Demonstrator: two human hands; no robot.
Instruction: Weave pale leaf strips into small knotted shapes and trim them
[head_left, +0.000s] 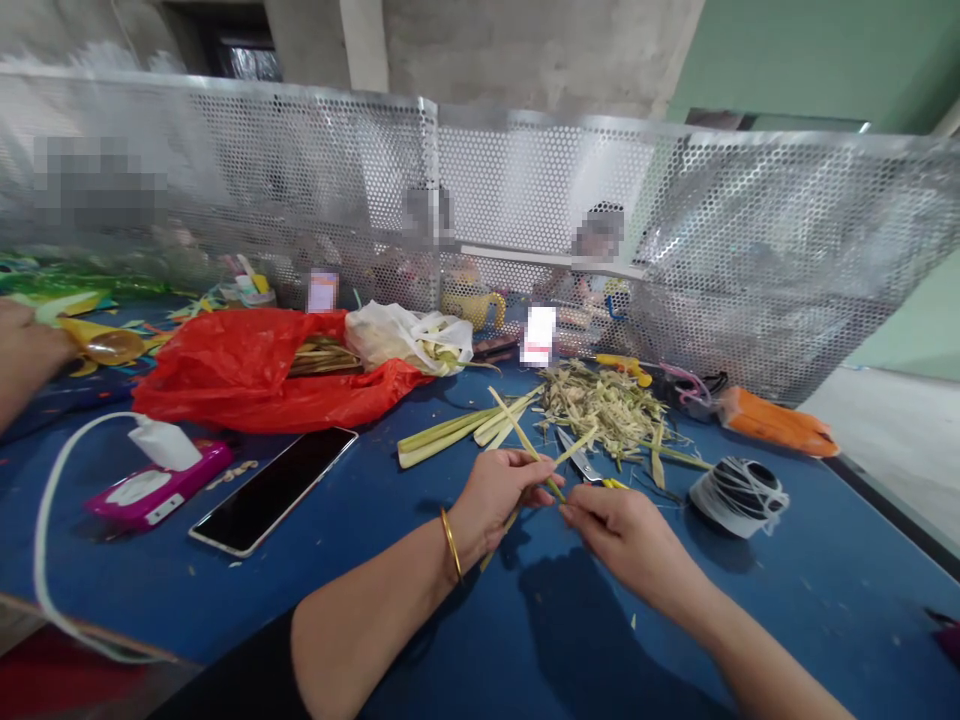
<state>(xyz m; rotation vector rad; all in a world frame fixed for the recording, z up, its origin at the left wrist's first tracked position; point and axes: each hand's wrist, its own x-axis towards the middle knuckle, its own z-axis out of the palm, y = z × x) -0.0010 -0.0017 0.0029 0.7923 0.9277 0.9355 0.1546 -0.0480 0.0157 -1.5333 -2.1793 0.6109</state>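
Observation:
My left hand pinches pale yellow-green leaf strips that cross each other between its fingers. Closed at the lower end of one strip, my right hand has its thumb and fingertips pressed together. Just beyond the right hand lies a pair of scissors with yellow handles, partly covered by that hand. More flat leaf strips rest on the blue table ahead of my left hand. A heap of shredded leaf scraps sits beyond the scissors.
To the right stand a spool of grey-white twine and an orange packet. A phone, a purple power strip and a red plastic bag occupy the left. A perforated metal screen closes the back. Another person's hand shows far left.

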